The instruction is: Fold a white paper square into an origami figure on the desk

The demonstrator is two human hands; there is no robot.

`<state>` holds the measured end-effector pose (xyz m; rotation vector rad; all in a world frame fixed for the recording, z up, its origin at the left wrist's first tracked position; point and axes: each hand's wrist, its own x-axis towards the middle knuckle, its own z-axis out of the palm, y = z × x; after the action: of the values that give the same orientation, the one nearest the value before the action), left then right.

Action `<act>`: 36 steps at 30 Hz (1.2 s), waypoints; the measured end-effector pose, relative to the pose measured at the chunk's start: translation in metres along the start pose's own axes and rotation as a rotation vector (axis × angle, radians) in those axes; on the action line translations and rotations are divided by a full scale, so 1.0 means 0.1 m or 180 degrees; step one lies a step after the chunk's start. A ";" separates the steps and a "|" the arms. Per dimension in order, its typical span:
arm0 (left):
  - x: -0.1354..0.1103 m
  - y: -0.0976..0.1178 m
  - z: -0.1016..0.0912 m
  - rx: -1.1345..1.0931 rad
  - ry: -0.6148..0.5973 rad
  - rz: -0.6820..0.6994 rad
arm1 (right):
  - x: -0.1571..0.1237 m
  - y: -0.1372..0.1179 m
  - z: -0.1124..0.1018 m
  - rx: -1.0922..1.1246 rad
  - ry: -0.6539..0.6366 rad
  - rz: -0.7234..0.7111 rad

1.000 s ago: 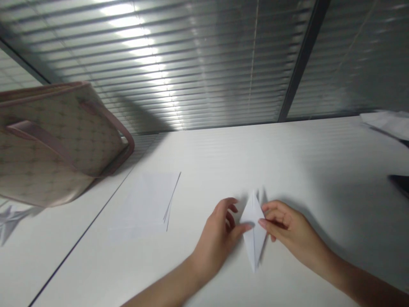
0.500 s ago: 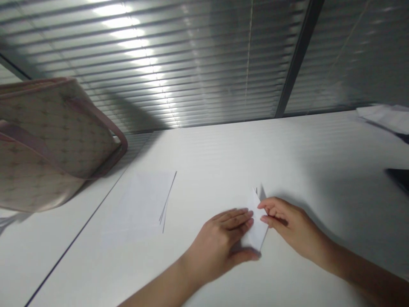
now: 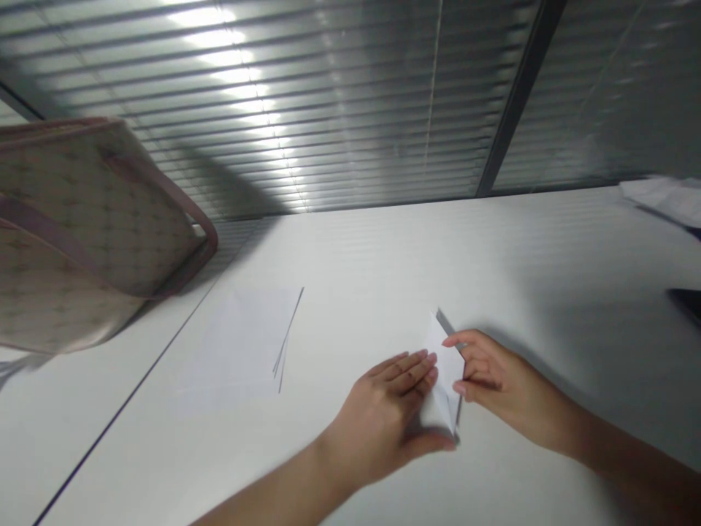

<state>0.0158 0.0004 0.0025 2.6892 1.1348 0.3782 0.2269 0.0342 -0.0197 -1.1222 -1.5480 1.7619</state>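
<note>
Folded paper (image 3: 449, 361), white, one piece: laid on the surface (image 3: 372, 270) beneath the left fingers and against the right fingertips, its upper point directed away from the person.

Left hand (image 3: 372, 413): fingers pressed together and laid flat across the paper's left part, thumb stretched towards its lower tip; by this, apparently, the piece is steadied against the surface.

Right hand (image 3: 493, 372): forefinger and thumb spaced apart along the right edge, remaining fingers curled; the edge is presumably controlled from there, though whether a layer is pinched cannot be told.

Loose sheets (image 3: 241, 336), stacked, slightly fanned: placed left of the left fingers, well apart, probably so that elbow room is left.

Bag (image 3: 82, 241), patterned, pink-handled: stood farther left, seemingly out of the way.

White papers (image 3: 665, 201), dark object (image 3: 684, 303), unidentifiable: set far right of the right fingers.
</note>
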 end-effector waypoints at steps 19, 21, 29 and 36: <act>-0.03 -0.04 -0.10 0.0035 0.0133 0.0576 | 0.07 -0.08 -0.41 -0.3241 -0.0383 -0.2595; -0.05 0.07 -0.12 0.0035 -0.0110 0.0478 | 0.07 -0.08 -0.41 -0.3295 -0.0387 -0.2778; -0.12 0.14 -0.33 -0.0100 -0.0828 0.0163 | 0.04 -0.07 -0.43 -0.3537 -0.0370 -0.3256; -0.24 0.14 -0.19 0.0114 -0.0465 0.0280 | 0.03 -0.08 -0.40 -0.3622 -0.0581 -0.3055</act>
<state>0.0032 -0.0246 0.0207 2.7526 0.9944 0.1726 0.2585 0.0598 -0.0129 -0.3831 -2.6610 0.2739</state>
